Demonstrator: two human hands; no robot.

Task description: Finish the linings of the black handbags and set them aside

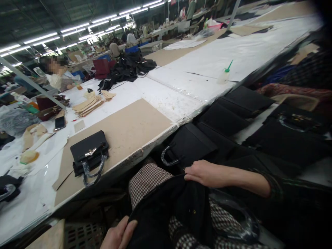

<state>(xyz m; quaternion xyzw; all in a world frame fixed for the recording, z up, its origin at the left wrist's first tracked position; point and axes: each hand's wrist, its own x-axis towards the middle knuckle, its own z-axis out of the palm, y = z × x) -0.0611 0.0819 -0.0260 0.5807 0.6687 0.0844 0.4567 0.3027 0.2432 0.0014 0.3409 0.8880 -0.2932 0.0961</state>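
Note:
Across my lap lies a black handbag [160, 207], its edge pulled up between my two hands. With thumb and fingers, my left hand [119, 235] pinches the bag's edge at the bottom of the view. My right hand [203, 173] grips the same edge farther up and to the right. A dark handle in clear plastic [241, 221] shows at the lower right; whether it belongs to this bag I cannot tell. On the table to the left rests another black handbag [89, 148] with a gold clasp and wrapped handles.
A long white table [166, 90] runs diagonally past me, with a brown board [140, 128] on it. Several black bags [192, 141] lie at my right. A glue bottle [224, 74], phone [60, 122] and beige pieces [89, 104] are on the table. Another person [58, 77] sits across.

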